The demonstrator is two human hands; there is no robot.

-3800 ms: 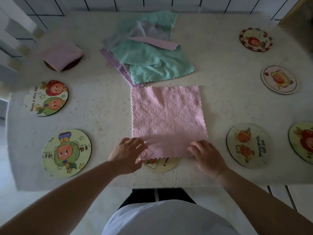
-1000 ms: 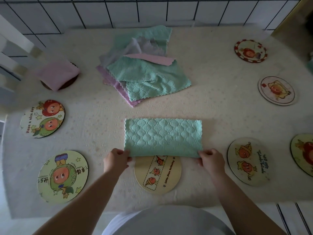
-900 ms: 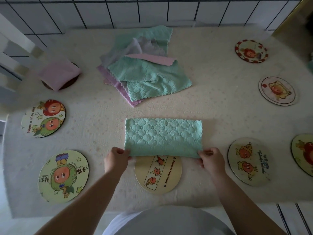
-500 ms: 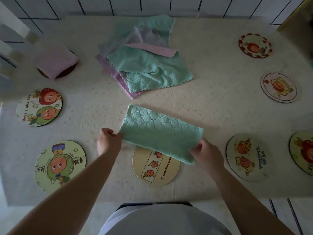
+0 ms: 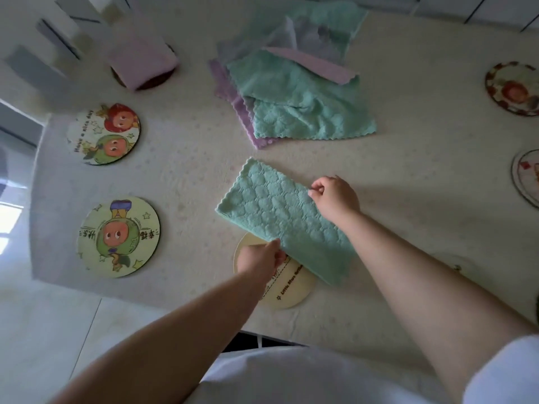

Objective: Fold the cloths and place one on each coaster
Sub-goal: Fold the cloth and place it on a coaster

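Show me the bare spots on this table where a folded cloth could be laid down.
Bare cover lies between the two left coasters and the green cloth; more lies right of the right hand. The cloth pile crowds the far middle.

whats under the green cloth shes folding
Under the folded green cloth, its near corner overlaps a yellow coaster, whose upper part is hidden. The rest seems to lie on the table. Anything else beneath is covered.

A pale speckled desk [image 5: 423, 182] fills the view. Toward 7 o'clock lies light tiled floor [image 5: 58, 330] — at 11 o'clock, blurred white slats [image 5: 43, 48]; dark-lined tiles [image 5: 481, 7] at 1 o'clock.
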